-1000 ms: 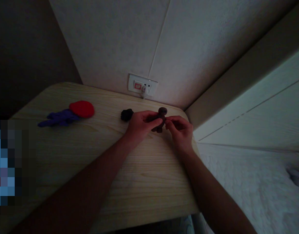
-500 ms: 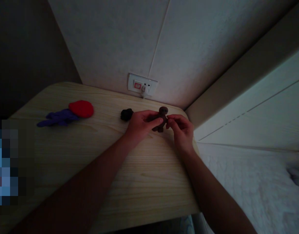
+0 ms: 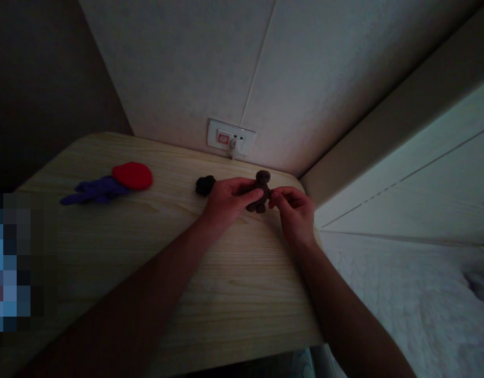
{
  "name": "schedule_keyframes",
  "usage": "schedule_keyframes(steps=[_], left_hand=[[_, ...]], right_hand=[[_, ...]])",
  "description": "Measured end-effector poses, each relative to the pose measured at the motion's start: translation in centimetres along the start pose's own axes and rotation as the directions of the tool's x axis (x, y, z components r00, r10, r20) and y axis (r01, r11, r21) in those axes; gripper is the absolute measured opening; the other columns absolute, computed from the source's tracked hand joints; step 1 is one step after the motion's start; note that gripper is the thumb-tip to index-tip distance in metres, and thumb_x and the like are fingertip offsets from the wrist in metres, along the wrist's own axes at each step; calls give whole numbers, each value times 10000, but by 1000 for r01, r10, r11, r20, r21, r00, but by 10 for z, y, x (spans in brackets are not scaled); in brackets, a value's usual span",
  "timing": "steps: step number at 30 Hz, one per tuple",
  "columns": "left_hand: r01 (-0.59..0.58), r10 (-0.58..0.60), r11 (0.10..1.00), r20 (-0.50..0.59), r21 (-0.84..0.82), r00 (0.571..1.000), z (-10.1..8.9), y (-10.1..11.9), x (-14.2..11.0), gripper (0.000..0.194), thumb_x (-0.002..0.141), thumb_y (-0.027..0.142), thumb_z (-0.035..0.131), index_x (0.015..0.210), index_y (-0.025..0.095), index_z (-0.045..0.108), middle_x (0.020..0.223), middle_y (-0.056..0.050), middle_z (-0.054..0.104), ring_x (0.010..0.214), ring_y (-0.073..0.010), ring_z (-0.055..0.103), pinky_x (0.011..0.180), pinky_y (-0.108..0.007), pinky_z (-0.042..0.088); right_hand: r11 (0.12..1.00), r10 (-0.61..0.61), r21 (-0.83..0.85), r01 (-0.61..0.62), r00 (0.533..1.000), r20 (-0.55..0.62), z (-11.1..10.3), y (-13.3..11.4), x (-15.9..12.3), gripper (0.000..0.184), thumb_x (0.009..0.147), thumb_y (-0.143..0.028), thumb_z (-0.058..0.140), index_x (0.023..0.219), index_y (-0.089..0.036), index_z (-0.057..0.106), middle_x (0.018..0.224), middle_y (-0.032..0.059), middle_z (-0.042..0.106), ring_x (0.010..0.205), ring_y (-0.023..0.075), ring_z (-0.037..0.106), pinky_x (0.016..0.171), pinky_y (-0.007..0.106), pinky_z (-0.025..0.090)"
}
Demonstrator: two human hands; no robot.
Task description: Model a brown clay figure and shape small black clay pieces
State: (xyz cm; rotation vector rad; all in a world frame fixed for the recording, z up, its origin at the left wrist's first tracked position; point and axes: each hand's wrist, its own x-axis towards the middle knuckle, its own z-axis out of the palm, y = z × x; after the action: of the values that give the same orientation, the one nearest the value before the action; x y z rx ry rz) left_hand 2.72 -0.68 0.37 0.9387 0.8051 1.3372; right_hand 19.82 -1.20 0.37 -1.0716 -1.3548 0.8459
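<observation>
A small brown figure that looks like modelling clay [image 3: 263, 177] is upright between my hands, with a round head, a body and two stubby legs. My left hand [image 3: 229, 202] is closed around its body from the left, the thumb lying across the front. From the right, my right hand [image 3: 295, 210] pinches thumb and fingertips together at the figure's side, where a small arm seems to be; the fingertips hide most of that spot. Just left of my left hand, a black lump [image 3: 205, 185] lies on the wooden tabletop [image 3: 242, 294].
On the left of the tabletop lie a flat red disc [image 3: 133, 176] and a lumpy purple piece [image 3: 94, 190] touching it. A wall socket [image 3: 230, 137] with a plug sits behind. A pale panel [image 3: 403, 173] borders the right, above a whitish quilted surface [image 3: 383, 294].
My right fingertips have shifted slightly at the figure's side. The figure has tilted a little and its head turned slightly; my left hand keeps its hold.
</observation>
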Motion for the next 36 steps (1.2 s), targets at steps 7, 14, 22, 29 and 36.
schedule_keyframes(steps=[7, 14, 22, 29, 36], left_hand=[[1, -1, 1000, 3, 23, 1000, 0, 2, -1, 335, 671, 324, 910, 937, 141, 821, 822, -67, 799, 635, -144, 662, 616, -292, 518], [5, -5, 1000, 3, 17, 1000, 1, 2, -1, 348, 671, 326, 908, 946, 133, 815, 832, -72, 802, 623, -140, 658, 602, -288, 511], [10, -10, 1000, 21, -10, 1000, 1, 1, 0, 418, 652, 300, 910, 995, 126, 747, 872, -84, 806, 679, -168, 708, 632, -296, 537], [-18, 18, 1000, -7, -15, 1000, 0, -1, 2, 433, 584, 248, 935, 940, 130, 718, 940, -87, 793, 847, -198, 739, 797, -345, 582], [-12, 12, 1000, -13, -17, 1000, -1, -3, 4, 281, 707, 332, 839, 904, 143, 775, 854, -55, 776, 742, -157, 690, 787, -342, 566]], right_hand=[[1000, 8, -8, -8, 1000, 9, 0, 0, -1, 155, 809, -372, 828, 825, -233, 764, 728, -5, 721, 652, 148, 636, 618, 292, 519], [1000, 5, 11, -6, 1000, 17, -2, 1, 0, 142, 809, -350, 828, 819, -226, 760, 732, -5, 716, 658, 143, 635, 631, 292, 519], [984, 53, 162, -71, 992, 114, 1, 5, 0, 353, 776, -368, 887, 1066, -253, 722, 895, -4, 753, 788, 154, 704, 740, 315, 596], [980, 57, 185, -69, 996, 73, 1, 6, 3, 363, 746, -328, 916, 1054, -263, 735, 958, 16, 797, 881, 169, 747, 791, 318, 615], [979, 60, 194, -59, 998, 1, -3, 8, 6, 363, 729, -335, 918, 1029, -244, 736, 942, 19, 797, 836, 162, 749, 751, 302, 608]])
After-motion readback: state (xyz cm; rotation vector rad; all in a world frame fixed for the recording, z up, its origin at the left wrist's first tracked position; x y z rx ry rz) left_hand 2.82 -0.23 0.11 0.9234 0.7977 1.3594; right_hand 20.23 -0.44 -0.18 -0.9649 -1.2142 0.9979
